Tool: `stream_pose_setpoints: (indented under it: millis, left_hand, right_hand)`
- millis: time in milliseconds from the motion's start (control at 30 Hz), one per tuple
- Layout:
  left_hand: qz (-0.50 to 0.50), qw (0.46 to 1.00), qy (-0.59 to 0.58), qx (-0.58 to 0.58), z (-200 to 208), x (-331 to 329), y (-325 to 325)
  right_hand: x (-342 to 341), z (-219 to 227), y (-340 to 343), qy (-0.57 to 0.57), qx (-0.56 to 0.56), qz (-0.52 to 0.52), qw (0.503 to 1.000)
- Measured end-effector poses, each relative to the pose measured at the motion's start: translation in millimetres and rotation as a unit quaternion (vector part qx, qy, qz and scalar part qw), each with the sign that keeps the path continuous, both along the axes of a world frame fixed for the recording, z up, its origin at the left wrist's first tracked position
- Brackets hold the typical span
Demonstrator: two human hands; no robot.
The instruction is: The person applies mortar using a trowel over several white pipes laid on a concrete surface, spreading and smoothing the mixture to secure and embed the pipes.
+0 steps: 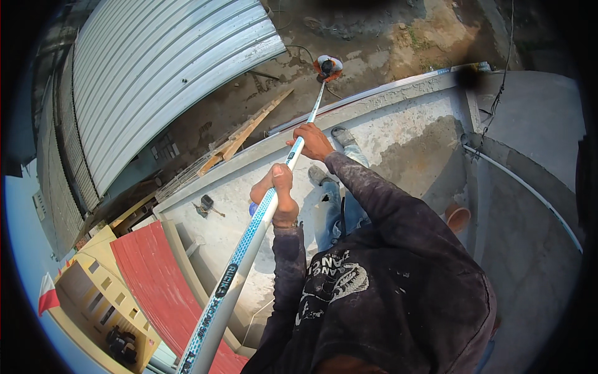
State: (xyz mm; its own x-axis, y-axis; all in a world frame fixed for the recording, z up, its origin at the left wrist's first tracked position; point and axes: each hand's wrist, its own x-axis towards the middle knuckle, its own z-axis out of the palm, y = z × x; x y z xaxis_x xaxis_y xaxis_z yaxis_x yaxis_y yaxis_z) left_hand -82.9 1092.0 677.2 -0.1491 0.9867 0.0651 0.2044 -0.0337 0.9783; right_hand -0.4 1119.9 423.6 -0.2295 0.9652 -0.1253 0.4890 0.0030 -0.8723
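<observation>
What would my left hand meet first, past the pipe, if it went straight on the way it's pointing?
Past the white-and-blue pipe it grips, your left hand would probably meet the concrete ledge, though depth is unclear.

The near end of the pipe (248,243) is cut off by the lower edge, and at its far end the person on the ground (329,66) is too small for their hold to be told. The left grip (281,192) and the pipe hide most of a blue thing (253,208); a blurred black spot (468,79) covers part of the ledge (398,98), while the metal roof (168,68) is cut by the top edge.
</observation>
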Motion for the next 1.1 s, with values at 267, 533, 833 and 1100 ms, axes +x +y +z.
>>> stream_pose_setpoints:
  millis: [267, 533, 833, 1100]
  left_hand:
    - [0.016, 0.992, -0.099, 0.072, 93, 3, 7]
    - [0.028, 0.992, -0.085, 0.087, 164, 2, 7]
    - [-0.035, 0.945, -0.078, 0.315, 240, -62, 21]
    - [-0.234, 0.954, 0.179, -0.055, 2, -45, 51]
  right_hand:
    - [1, 1, 26, 0.023, 0.042, 0.014, 0.999]
    - [-3, 58, 42, 0.084, 0.011, 0.012, 0.996]
    - [-4, 169, 59, 0.127, 0.1, 0.05, 0.985]
    - [6, 318, 70, 0.212, 0.196, 0.093, 0.953]
